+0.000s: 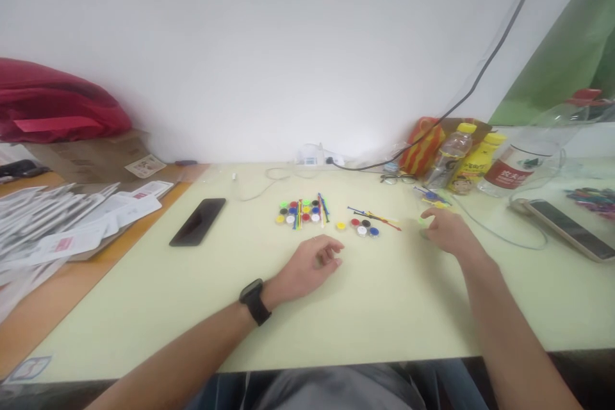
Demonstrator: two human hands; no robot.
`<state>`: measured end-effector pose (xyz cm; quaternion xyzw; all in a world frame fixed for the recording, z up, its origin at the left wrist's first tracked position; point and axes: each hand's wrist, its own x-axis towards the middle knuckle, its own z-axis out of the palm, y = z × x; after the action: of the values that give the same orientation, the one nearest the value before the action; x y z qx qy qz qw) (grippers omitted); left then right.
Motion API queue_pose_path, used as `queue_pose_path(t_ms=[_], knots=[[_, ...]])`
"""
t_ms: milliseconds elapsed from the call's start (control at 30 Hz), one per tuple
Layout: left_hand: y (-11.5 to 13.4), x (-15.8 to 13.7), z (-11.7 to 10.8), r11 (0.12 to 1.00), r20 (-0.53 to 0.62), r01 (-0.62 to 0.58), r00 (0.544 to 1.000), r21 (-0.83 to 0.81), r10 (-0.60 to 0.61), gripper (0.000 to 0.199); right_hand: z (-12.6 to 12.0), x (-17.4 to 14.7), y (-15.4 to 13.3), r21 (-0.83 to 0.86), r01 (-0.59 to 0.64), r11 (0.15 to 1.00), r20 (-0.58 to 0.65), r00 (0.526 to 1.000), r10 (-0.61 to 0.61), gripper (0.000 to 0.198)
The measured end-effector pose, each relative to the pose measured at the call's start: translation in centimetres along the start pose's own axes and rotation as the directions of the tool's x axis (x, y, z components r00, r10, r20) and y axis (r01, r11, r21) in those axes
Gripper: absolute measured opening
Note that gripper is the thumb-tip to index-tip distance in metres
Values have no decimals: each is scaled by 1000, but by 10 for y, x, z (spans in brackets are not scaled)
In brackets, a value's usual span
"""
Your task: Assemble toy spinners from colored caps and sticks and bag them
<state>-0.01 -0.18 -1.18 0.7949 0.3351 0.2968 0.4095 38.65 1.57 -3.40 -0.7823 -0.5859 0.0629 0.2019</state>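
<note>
My left hand (310, 264), with a black watch (255, 301) on its wrist, rests on the table with loosely curled fingers and nothing in them. My right hand (446, 232) has its index finger and thumb around a green disc (423, 223), slightly blurred. Between the hands lie a yellow disc (341, 226), a red disc (355, 222), a white disc (362, 230), a blue disc (373, 232) and a black disc (366, 223). Thin coloured sticks (375, 216) lie behind them. Farther left, grouped discs (291, 212) have sticks (300, 214) standing or lying among them; I cannot tell which.
A black phone (198, 222) lies left on the pale table (298, 333), with papers (62, 218) beyond. At the right stand bottles (473, 163), a large jug (519, 166) and another phone (569, 229). More sticks (432, 196) lie behind my right hand. A cable (504, 240) crosses there.
</note>
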Motion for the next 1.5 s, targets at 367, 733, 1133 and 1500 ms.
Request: queue_pose_path(t_ms=[367,733,1133,1500], knots=[[-6,11,-8,871,66,-203,979,447,194,57,3,-7,-31,-1,269,963,-185,947,-265,24],[2,11,-9,853,101,-224,975,471,200,47,21,-21,-69,-2,445,896,50,895,-444,27],[-6,10,-9,913,74,-192,981,359,178,19,37,-13,-76,38,374,927,-30,927,-373,21],[-4,7,-9,973,56,-130,991,191,121,12,44,-7,-70,108,408,907,-56,913,-404,29]])
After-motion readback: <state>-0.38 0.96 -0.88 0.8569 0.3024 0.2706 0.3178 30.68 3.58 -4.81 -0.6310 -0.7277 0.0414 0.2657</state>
